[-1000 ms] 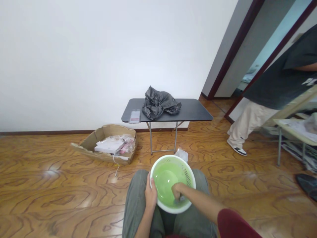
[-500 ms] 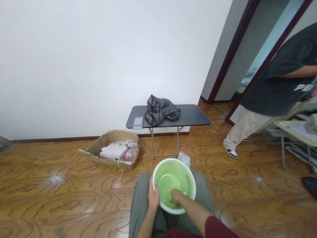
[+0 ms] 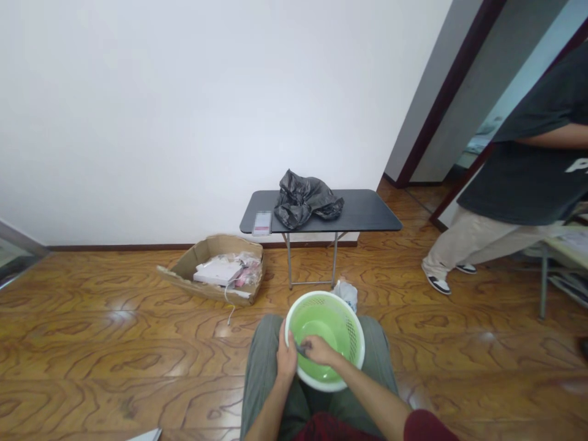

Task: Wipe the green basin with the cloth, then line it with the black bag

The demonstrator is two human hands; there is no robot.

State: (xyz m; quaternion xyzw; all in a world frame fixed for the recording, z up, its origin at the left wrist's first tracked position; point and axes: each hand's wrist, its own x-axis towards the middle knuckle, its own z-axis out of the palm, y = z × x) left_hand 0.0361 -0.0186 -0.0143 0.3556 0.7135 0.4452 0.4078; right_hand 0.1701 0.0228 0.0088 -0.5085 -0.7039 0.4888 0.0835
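Observation:
A round basin with a white rim (image 3: 359, 356), green inside and with a lattice patch on its wall, rests on my lap between my knees. My left hand (image 3: 286, 355) grips its left rim, thumb on the inner side. Over the inside of the basin, my right hand (image 3: 318, 350) is closed on a small dark grey object (image 3: 301, 350), close to the left wall and my left thumb. The object's kind is too small and blurred to tell.
Ahead stands a black folding table (image 3: 362, 211) with a crumpled black plastic bag (image 3: 305, 199) and a flat card (image 3: 262, 223). A torn cardboard box (image 3: 184, 271) lies left on the wooden floor. A white plastic bag (image 3: 346, 294) sits behind the basin. Another person (image 3: 514, 184) stands at right.
My right hand has risen from low inside the basin and shifted left towards the left rim, with the dark grey object in it. My left hand stays on the rim. The view has turned slightly left.

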